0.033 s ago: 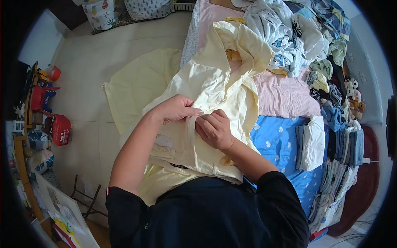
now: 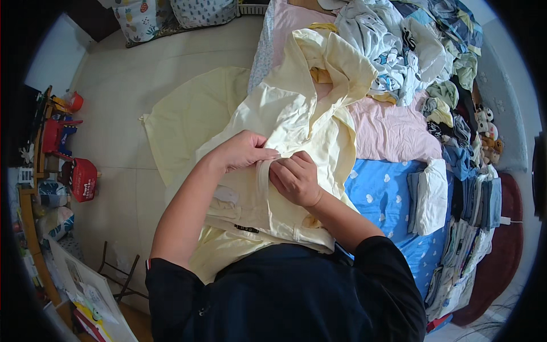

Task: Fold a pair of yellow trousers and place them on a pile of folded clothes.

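A pale yellow garment lies spread out in front of me, partly over the bed's edge and close against my body. Its exact kind is hard to tell; a small dark label shows near my waist, and a thinner, sheer panel hangs to the left. My left hand is closed, thumb and fingers pinching the cloth at a narrow stitched strip. Right beside it, my right hand grips the same strip with curled fingers. The two hands almost meet, and whatever small part lies between the fingertips is hidden.
Right of the garment is a bed with a blue heart-patterned sheet and a pink cloth. Folded white clothing and stacked clothes lie there. Rumpled laundry is piled beyond. A red stool stands left on the tiled floor.
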Action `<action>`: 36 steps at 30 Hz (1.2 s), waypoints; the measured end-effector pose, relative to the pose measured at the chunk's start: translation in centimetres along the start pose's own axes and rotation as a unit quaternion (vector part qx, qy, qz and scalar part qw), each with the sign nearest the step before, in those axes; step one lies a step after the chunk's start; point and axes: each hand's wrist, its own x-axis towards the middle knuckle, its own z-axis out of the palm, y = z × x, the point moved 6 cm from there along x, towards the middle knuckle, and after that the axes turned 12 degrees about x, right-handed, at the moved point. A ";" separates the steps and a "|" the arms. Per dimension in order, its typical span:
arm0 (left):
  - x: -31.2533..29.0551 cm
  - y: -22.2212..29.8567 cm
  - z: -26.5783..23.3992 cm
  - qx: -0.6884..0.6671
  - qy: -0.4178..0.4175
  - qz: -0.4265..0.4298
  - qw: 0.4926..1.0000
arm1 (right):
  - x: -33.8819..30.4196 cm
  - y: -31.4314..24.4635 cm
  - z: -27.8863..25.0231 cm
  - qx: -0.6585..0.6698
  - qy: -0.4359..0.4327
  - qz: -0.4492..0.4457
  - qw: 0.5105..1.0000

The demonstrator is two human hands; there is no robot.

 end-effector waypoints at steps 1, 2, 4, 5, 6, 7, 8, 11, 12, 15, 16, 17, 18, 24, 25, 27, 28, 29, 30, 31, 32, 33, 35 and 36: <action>0.1 0.4 0.1 0.034 0.015 0.024 0.999 | -0.3 0.2 -0.1 -0.003 0.001 0.002 1.000; 0.2 0.8 0.0 0.067 0.031 0.048 0.996 | -0.6 0.3 0.0 -0.002 -0.016 -0.001 1.000; 1.0 0.2 0.0 0.062 0.071 0.078 0.992 | -0.9 0.1 0.3 0.001 -0.034 -0.004 0.999; 1.1 -0.1 -0.4 0.056 0.113 0.109 0.986 | -1.1 -0.6 0.7 0.053 -0.060 -0.031 0.996; 1.2 -0.7 -0.6 0.055 0.115 0.106 0.986 | -1.3 -1.4 1.1 0.104 -0.086 -0.058 0.989; 1.2 -0.5 -0.8 0.098 0.128 0.100 0.982 | -1.6 -1.8 1.5 0.120 -0.100 -0.046 0.987; 1.1 -0.4 -1.0 0.141 0.140 0.094 0.976 | -1.9 -2.1 1.5 0.122 -0.100 -0.046 0.986; 1.0 -0.3 0.2 0.155 0.135 0.098 0.974 | -2.8 -2.4 2.1 0.155 -0.156 -0.011 0.975; 1.0 -0.3 0.4 0.165 0.136 0.100 0.972 | -3.0 -2.3 2.1 0.157 -0.156 -0.010 0.975; 1.3 -1.1 0.8 0.178 0.159 0.080 0.968 | -3.6 -1.6 2.4 0.184 -0.189 0.044 0.964; 1.3 -1.4 0.8 0.175 0.176 0.068 0.966 | -3.6 -1.4 2.2 0.193 -0.174 0.058 0.964; 1.4 -1.8 0.8 0.174 0.176 0.068 0.967 | -3.6 -1.2 2.1 0.202 -0.159 0.073 0.964; 1.7 -2.2 0.9 0.136 0.178 0.080 0.971 | -3.6 -1.4 2.1 0.202 -0.159 0.073 0.963; 1.8 -2.3 1.2 0.055 0.174 0.101 0.978 | -3.9 -0.9 2.4 0.225 -0.119 0.222 0.941; 1.7 -2.0 1.3 0.070 0.184 0.093 0.976 | -4.1 -0.6 2.6 0.220 -0.117 0.240 0.938; 1.1 -2.3 1.2 0.063 0.161 0.058 0.983 | -4.3 -0.4 3.1 0.214 -0.114 0.259 0.935; 0.6 -2.7 1.3 0.056 0.142 0.021 0.988 | -4.3 -0.3 3.3 0.199 -0.110 0.271 0.936; 0.4 -3.4 1.5 0.055 0.143 0.020 0.988 | -4.3 -0.3 3.5 0.184 -0.106 0.281 0.936; 0.0 -3.8 1.7 -0.008 0.172 0.080 0.982 | -4.3 -0.3 3.7 0.186 -0.107 0.280 0.936; -0.9 -4.1 1.7 -0.071 0.202 0.139 0.967 | -4.2 -0.3 3.8 0.187 -0.098 0.285 0.935; -1.8 -4.5 2.0 -0.070 0.201 0.138 0.967 | -4.3 -0.1 3.8 0.186 -0.087 0.293 0.934; -3.1 -4.8 2.0 -0.042 0.222 0.136 0.965 | -4.4 0.0 3.7 0.187 -0.087 0.293 0.934; -5.5 -4.9 2.9 -0.013 0.241 0.133 0.961 | -4.9 0.4 4.1 0.234 -0.101 0.331 0.909; -6.7 -4.9 3.5 0.048 0.249 0.097 0.962 | -4.9 0.6 4.0 0.232 -0.100 0.334 0.908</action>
